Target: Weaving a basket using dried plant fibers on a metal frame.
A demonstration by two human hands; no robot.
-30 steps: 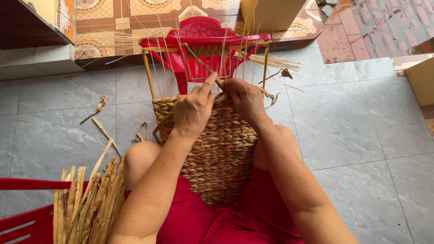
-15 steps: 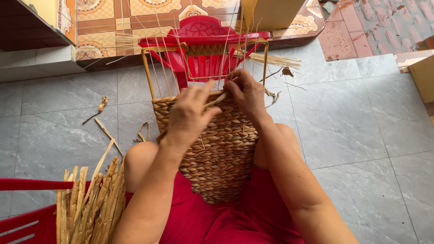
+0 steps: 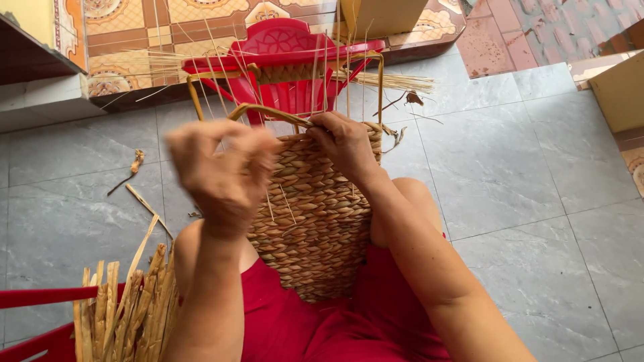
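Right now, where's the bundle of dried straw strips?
Head view, lower left: the bundle of dried straw strips stands beside the person's left knee, near the raised left hand, left of the woven basket.

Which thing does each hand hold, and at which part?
The right hand grips the woven basket at its top rim. The left hand is blurred; its grip cannot be told.
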